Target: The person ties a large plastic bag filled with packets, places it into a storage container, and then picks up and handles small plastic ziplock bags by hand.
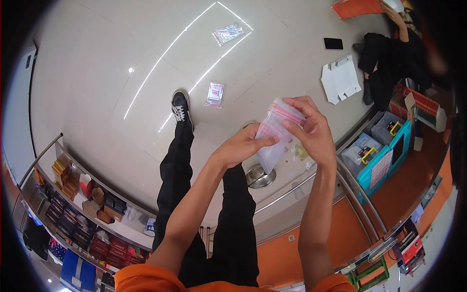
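Between my two hands is a stack of clear zip-lock bags (272,151) with red and pink stripes along the top. My left hand (243,146) grips the stack at its left side, thumb lying across the front. At the upper right edge, my right hand (311,129) pinches the striped top between thumb and fingers. Below the bags, a round metal bowl (261,176) sits on the floor, partly behind my leg. Past my shoe lies a small packet of bags (214,94); farther off is another shiny plastic packet (227,34).
A flattened white box (341,79) and a phone (333,44) lie on the floor at right, near a seated person (389,58). Turquoise bins (382,168) stand beside a metal rail (287,194). Shelves with several boxes (92,214) are at lower left.
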`<act>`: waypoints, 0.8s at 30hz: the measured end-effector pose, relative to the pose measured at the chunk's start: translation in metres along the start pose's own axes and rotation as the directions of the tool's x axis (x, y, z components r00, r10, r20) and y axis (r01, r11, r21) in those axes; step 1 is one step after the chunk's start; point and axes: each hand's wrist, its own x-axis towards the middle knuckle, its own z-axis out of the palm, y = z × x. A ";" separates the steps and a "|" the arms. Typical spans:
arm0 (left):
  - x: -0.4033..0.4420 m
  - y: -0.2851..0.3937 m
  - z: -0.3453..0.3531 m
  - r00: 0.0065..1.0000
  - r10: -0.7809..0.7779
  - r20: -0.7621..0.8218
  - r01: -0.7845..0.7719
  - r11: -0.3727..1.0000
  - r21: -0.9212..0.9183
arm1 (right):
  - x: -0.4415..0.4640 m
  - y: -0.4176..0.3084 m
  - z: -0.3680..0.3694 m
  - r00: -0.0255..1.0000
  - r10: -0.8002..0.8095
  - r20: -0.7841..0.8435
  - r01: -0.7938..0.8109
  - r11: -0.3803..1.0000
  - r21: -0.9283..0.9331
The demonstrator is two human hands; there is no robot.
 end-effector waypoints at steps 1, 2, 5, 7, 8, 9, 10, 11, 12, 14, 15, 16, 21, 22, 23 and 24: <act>-0.002 0.001 -0.001 1.000 -0.017 -0.004 0.017 1.000 0.013 | -0.002 0.002 0.000 0.999 0.030 0.022 -0.031 0.998 0.055; -0.003 0.002 -0.002 1.000 -0.017 0.011 0.016 0.999 0.041 | -0.003 0.006 0.001 0.997 0.058 0.044 -0.063 0.992 0.110; -0.006 0.001 -0.007 0.998 -0.041 0.044 0.038 0.996 0.080 | -0.002 0.006 -0.001 0.964 0.223 0.148 -0.240 0.965 0.107; -0.007 0.001 -0.009 0.996 -0.073 0.057 0.070 0.996 0.050 | -0.001 0.006 0.001 0.942 0.293 0.165 -0.302 0.953 0.031; -0.007 0.001 -0.008 0.995 -0.078 0.060 0.076 0.996 0.037 | -0.001 0.008 0.004 0.944 0.297 0.146 -0.299 0.954 -0.011; -0.008 0.002 -0.008 0.995 -0.081 0.063 0.080 0.996 0.027 | 0.000 0.011 0.007 0.946 0.298 0.125 -0.293 0.955 -0.054; -0.008 0.003 -0.007 0.994 -0.084 0.066 0.084 0.996 0.015 | 0.000 0.017 0.010 0.966 0.241 0.093 -0.236 0.970 -0.058; -0.007 0.000 -0.008 0.994 -0.097 0.041 0.097 0.995 0.001 | -0.001 0.024 0.013 0.981 0.182 0.061 -0.178 0.982 -0.065; -0.005 -0.006 -0.011 0.994 -0.110 0.017 0.110 0.994 -0.014 | -0.002 0.028 0.014 0.992 0.121 0.030 -0.119 0.990 -0.074; -0.003 -0.009 -0.015 0.994 -0.106 -0.035 0.105 0.994 -0.028 | -0.002 0.020 0.012 0.967 0.251 0.042 -0.248 0.967 -0.064; -0.002 -0.011 -0.017 0.994 -0.091 -0.062 0.090 0.996 -0.029 | -0.003 0.017 0.011 0.947 0.317 0.048 -0.314 0.948 -0.059; -0.002 -0.011 -0.018 0.993 -0.076 -0.088 0.074 0.997 -0.030 | -0.004 0.018 0.011 0.944 0.323 0.063 -0.321 0.946 -0.043; -0.001 -0.001 -0.026 0.986 -0.143 -0.084 0.156 0.973 0.171 | -0.007 0.030 0.011 0.928 0.353 0.120 -0.357 0.934 0.016; -0.002 0.001 -0.026 0.985 -0.147 -0.095 0.166 0.955 0.246 | -0.008 0.032 0.012 0.933 0.336 0.131 -0.343 0.938 0.041; -0.003 0.003 -0.025 0.985 -0.136 -0.105 0.160 0.948 0.277 | -0.009 0.033 0.014 0.938 0.316 0.142 -0.328 0.942 0.067; -0.004 0.005 -0.022 0.986 -0.122 -0.114 0.152 0.939 0.309 | -0.009 0.034 0.015 0.944 0.294 0.150 -0.309 0.946 0.094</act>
